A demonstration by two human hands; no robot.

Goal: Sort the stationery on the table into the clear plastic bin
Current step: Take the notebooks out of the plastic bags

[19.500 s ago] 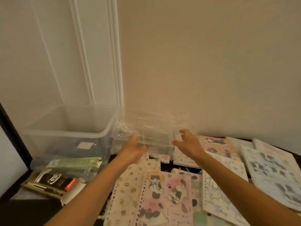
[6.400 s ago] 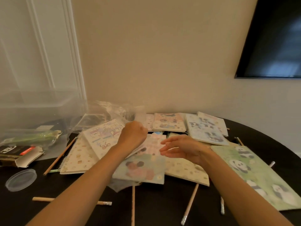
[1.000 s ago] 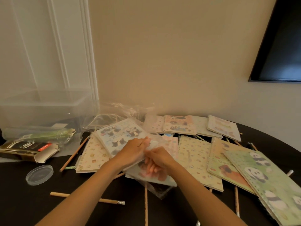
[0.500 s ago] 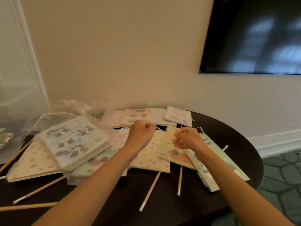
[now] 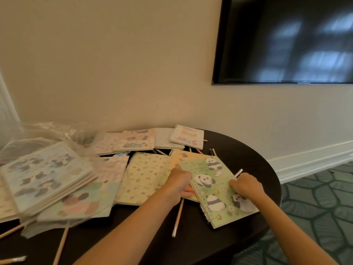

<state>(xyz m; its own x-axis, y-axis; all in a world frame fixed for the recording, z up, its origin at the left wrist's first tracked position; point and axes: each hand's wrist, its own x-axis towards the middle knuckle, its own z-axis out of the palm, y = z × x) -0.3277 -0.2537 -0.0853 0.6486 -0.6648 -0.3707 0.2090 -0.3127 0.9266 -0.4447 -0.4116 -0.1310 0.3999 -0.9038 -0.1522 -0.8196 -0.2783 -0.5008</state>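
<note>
Panda notebook (image 5: 212,190) lies on table (image 5: 248,155), overlapping an orange notebook (image 5: 181,156). Left hand (image 5: 180,181) grips its left edge, right hand (image 5: 245,185) its right edge.

panda notebook (image 5: 214,190) on table (image 5: 254,159) right, stacked notebooks (image 5: 44,175) left

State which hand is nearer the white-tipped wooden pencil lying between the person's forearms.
Left. The left hand sits just beyond the far end of the white-tipped wooden pencil; the right hand is off to its right, across the green panda notebook.
</note>
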